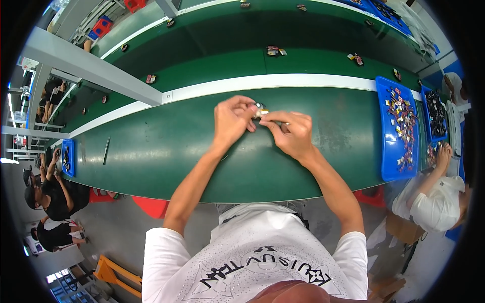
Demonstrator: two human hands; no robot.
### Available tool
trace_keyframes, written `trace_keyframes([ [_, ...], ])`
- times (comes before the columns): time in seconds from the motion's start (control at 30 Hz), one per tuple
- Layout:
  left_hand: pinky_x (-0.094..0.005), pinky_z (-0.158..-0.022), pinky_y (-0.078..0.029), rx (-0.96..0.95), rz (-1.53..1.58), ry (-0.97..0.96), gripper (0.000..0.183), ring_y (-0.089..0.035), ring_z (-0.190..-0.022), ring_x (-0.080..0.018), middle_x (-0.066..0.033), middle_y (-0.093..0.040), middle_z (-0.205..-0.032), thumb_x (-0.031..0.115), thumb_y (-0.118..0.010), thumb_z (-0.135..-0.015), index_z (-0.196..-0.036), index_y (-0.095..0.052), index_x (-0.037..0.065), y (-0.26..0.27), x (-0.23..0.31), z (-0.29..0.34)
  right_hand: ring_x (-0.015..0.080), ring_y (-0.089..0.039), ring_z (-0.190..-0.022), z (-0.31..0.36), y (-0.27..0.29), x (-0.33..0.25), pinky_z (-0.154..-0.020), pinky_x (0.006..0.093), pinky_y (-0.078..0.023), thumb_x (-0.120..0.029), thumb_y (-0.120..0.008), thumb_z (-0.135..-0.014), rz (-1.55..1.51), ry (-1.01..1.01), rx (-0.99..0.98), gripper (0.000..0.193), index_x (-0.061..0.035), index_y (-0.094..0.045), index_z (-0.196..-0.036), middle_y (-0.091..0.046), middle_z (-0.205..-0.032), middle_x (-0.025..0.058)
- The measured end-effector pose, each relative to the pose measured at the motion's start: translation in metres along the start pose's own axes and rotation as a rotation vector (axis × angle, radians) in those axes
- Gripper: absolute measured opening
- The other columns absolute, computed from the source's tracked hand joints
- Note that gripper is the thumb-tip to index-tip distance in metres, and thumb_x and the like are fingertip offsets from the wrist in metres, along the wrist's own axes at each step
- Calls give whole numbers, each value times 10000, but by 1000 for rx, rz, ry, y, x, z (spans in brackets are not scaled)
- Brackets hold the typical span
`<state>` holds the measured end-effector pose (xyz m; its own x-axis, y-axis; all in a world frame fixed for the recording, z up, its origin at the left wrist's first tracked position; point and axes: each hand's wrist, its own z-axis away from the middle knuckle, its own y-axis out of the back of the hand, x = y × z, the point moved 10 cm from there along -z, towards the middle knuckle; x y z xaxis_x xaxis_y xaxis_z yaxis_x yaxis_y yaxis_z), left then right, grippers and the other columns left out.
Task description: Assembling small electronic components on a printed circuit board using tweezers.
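Head view, left to right: which step is in hand?

I'd judge it close two-handed work on one small dark piece with white and yellowish bits (261, 112). Well off to the left hand's left are a small blue plastic bin (72, 170) of dark parts and, nearer, a thin silvery strip (106, 150) on the smooth green tabletop (343, 161).

And the left hand?

The left hand (231, 121) is nearly closed, thumb and curled fingers gripping the piece, which sits at its fingertips, on its right side.

So where is that from the right hand?

Just left of the right hand (294, 132), at its fingertips. Thumb and forefinger pinch the piece's pale end; the other fingers fold in. Fine detail there is too small to tell. Well to that hand's right lies a long blue plastic tray (391, 169) of small multicoloured pieces.

What does the next move call for?

In my judgement, a steady left grip and small, light right fingertip adjustments, without letting the piece slip.
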<state>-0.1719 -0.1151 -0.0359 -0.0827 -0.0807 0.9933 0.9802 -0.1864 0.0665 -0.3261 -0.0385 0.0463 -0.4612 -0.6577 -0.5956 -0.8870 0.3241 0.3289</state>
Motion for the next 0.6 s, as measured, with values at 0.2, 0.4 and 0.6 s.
trace_keyframes([
  [0.2, -274, -530, -546, 363, -269, -142, 201, -709, -589, -166, -111, -735, -765, 108, -683, -942, -1017, -694, -78, 91, 26, -102, 83, -375, -410, -6, 20, 17, -418, 238, -324, -21, -844, -763, 10, -155, 86, 152, -61, -762, -885, -768, -828, 49],
  [0.4, -534, -827, -556, 576, -1164, -184, 336, -672, -970, -478, -262, -642, -1154, 264, -665, -920, -1119, -703, -5, 96, 70, -143, 143, -539, -431, -6, 17, 13, -466, 281, -426, -67, -847, -758, 58, -100, 61, 149, -85, -749, -869, -733, -731, 28],
  [0.6, -422, -888, -543, 50, -896, -662, 208, -695, -981, -342, -156, -728, -1072, 120, -687, -811, -983, -787, 57, -9, 81, -179, 144, -558, -449, -5, 8, 3, -476, 272, -446, -41, -842, -751, 30, -5, 66, 149, -67, -732, -849, -766, -841, 36],
])
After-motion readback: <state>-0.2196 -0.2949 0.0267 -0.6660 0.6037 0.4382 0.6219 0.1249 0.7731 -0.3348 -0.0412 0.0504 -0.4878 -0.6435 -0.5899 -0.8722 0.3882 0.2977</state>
